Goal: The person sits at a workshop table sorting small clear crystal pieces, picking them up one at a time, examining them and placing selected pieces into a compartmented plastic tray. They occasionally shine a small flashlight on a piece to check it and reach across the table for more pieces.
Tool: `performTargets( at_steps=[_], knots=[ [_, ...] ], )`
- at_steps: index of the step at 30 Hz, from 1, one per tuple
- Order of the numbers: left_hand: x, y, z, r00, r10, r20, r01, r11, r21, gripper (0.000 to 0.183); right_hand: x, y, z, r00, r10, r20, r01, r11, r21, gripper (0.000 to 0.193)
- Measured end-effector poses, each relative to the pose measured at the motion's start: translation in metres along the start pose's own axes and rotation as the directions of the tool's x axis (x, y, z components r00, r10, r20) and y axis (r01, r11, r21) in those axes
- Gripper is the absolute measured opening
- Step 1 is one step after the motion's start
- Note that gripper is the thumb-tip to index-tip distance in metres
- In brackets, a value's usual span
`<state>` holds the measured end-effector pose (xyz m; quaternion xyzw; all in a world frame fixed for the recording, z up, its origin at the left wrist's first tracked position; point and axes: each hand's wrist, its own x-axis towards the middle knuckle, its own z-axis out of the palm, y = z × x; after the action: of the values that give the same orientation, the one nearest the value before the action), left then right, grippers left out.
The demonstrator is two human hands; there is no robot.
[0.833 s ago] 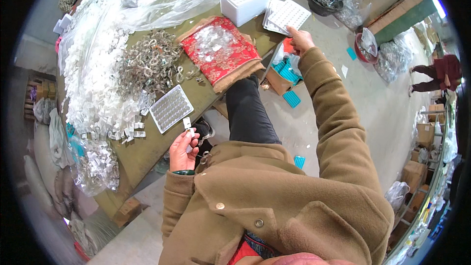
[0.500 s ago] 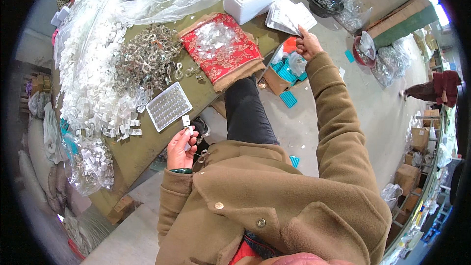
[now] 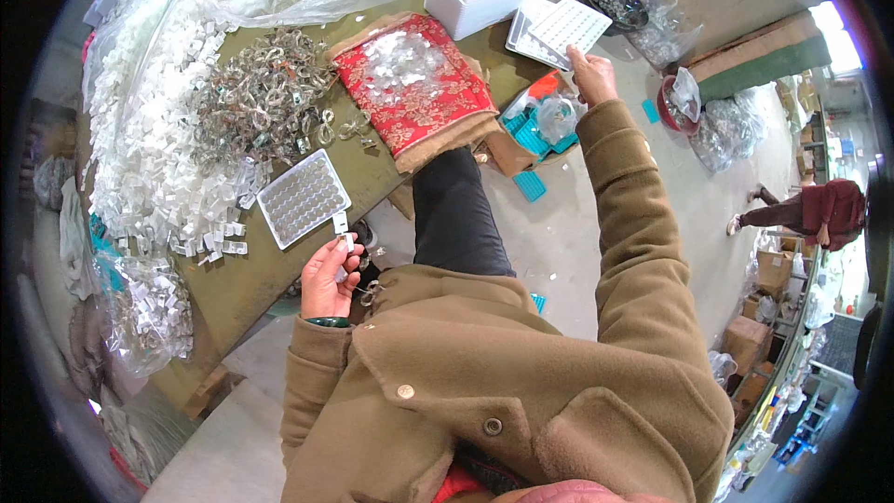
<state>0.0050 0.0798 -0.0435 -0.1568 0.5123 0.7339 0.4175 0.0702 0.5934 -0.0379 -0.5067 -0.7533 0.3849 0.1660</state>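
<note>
My left hand [image 3: 328, 281] is closed round small white plastic pieces [image 3: 345, 240], which stick up between thumb and fingers close to the table's near edge. Just beyond them lies a white tray with rows of round wells [image 3: 303, 197]. My right hand [image 3: 593, 76], reached out far to the right, pinches the near corner of a thin white tray with rows of small slots [image 3: 571, 25]. That tray overlaps another flat white tray [image 3: 529, 33] at the table's far corner. Beside them rises a tall stack of white trays [image 3: 466, 17].
White plastic pieces [image 3: 154, 121] heap across the table's left, next to a pile of clear rings [image 3: 265, 98]. A red patterned cloth [image 3: 419, 121] bears clear bits. Below my right arm, an open carton [image 3: 507, 151] contains teal trays. A person in dark red [image 3: 829, 210] walks at far right.
The thin tray in my right hand has turned to show its slotted face and lies flatter over the other tray. At right, the walking person has come nearer.
</note>
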Motion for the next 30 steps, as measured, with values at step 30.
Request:
performTargets(
  at_steps=[30],
  knots=[
    [-0.002, 0.003, -0.004, 0.996, -0.021, 0.083, 0.018, 0.999, 0.036, 0.023, -0.003, -0.027, 0.012, 0.929, 0.074, 0.363, -0.349, 0.502, 0.791, 0.027]
  ],
)
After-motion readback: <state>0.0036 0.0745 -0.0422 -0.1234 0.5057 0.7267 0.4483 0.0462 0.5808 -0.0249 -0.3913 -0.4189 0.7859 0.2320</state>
